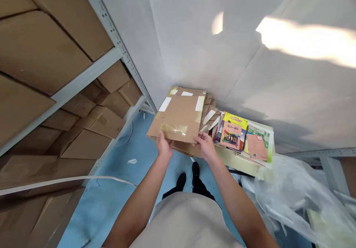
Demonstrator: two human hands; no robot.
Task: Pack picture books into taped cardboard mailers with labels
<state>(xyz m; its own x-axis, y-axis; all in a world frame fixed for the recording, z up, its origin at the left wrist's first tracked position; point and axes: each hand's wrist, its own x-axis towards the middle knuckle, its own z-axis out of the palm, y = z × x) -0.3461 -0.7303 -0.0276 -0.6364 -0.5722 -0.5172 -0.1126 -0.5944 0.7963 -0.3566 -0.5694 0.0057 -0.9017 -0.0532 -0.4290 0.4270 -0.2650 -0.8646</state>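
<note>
A flattened cardboard box (182, 111) with strips of tape and white label patches lies in front of me against the wall, on top of more folded cardboard. My left hand (164, 146) grips its near edge toward the left, fingers tucked beneath. At the near right corner my right hand (205, 144) pinches the same sheet between thumb and fingers. Just right of it are stacked cardboard pieces (210, 114), partly covered by the sheet. Several booklets (233, 131) and a pink phone-shaped item (256, 146) lie farther right on a pale surface.
Metal shelving (86, 72) full of cardboard boxes (41, 51) rises on the left. Clear plastic wrapping (294, 192) bunches at the lower right. A white cable (111, 177) crosses the left side above the blue floor (111, 199), where a paper scrap (132, 161) lies.
</note>
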